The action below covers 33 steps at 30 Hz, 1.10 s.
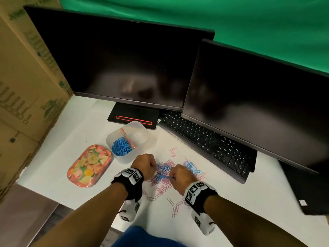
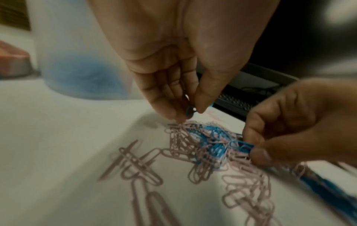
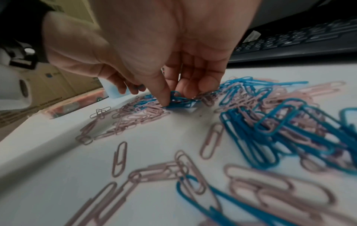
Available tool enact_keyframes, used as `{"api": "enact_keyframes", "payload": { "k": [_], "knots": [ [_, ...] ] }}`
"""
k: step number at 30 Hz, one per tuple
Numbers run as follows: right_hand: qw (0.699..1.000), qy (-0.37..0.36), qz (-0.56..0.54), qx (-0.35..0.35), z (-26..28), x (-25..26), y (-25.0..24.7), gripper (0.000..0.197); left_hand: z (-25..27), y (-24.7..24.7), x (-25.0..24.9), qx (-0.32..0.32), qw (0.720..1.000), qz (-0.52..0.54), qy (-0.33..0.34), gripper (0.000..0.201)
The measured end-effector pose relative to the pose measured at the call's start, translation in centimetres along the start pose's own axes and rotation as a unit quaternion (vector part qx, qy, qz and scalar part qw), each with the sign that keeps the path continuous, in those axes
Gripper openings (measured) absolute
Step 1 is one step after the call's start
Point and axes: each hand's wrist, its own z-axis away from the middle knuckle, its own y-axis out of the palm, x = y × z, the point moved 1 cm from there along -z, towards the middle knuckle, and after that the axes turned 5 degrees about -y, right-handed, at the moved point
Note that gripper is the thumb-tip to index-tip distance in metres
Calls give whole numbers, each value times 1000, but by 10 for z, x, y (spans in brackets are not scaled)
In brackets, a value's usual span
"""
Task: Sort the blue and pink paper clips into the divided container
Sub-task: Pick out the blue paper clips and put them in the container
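Note:
A mixed pile of blue and pink paper clips (image 1: 166, 172) lies on the white table in front of me. The translucent divided container (image 1: 142, 130) stands behind it, with blue clips (image 1: 121, 145) in its left compartment and a pink divider across the middle. My left hand (image 2: 190, 113) hovers over the pile's left edge, thumb and fingers pinching a blue clip (image 2: 188, 110). My right hand (image 3: 174, 98) reaches into the pile's middle and pinches a blue clip (image 3: 178, 100) still tangled among others. Loose pink clips (image 3: 119, 159) lie scattered nearer to me.
A floral tray (image 1: 89, 164) lies left of the container. A black keyboard (image 1: 208, 141) runs along the pile's right side under two dark monitors (image 1: 124, 63). Cardboard boxes (image 1: 26, 86) wall off the left. The table's front edge is close to my body.

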Motion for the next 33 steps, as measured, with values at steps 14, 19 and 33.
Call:
{"api": "enact_keyframes", "payload": {
  "k": [14,19,33],
  "knots": [
    [824,99,-557,0,8,-4,-25,15,9,-3,12,154,855,479,-123,26],
    [772,111,-626,-11,11,-2,-27,14,12,3,6,173,821,521,-161,23],
    [784,103,-599,-130,16,-9,-25,8,7,9,10,112,903,394,-125,30]
  ]
}}
